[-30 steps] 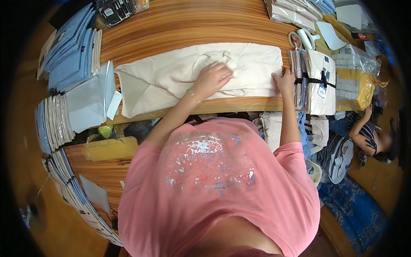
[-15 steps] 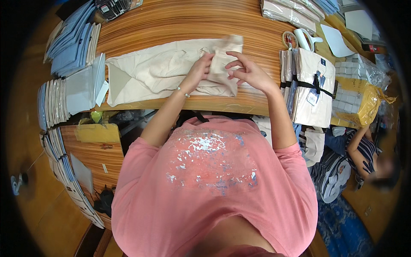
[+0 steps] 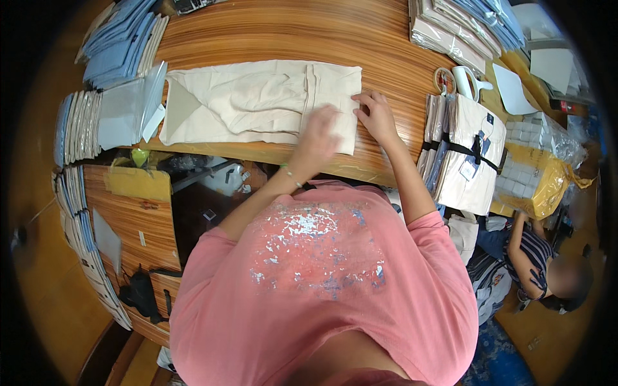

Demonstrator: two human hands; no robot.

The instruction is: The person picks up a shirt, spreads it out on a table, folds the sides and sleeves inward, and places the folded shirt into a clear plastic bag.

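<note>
On the wooden table [image 3: 270, 29], the blurred left hand [image 3: 320, 132] and flat, open right hand [image 3: 375, 116] press folded cream cloth [image 3: 251, 100].

The cream cloth [image 3: 257, 103] covers the middle of the bench [image 3: 283, 32], and both hands rest on its right end, the left hand [image 3: 318, 132] on top and the right hand [image 3: 373, 116] at the edge. Behind the cloth there is a wide strip of bare wood where a hand could slide. Just right of the right hand a small bare gap shows, then a tied bundle of cream packs [image 3: 467, 154] blocks the way. Scissors [image 3: 444, 80] lie behind the bundle. Blue and cream stacks [image 3: 119, 42] crowd the left side. More stacks [image 3: 457, 26] fill the far right corner.
</note>
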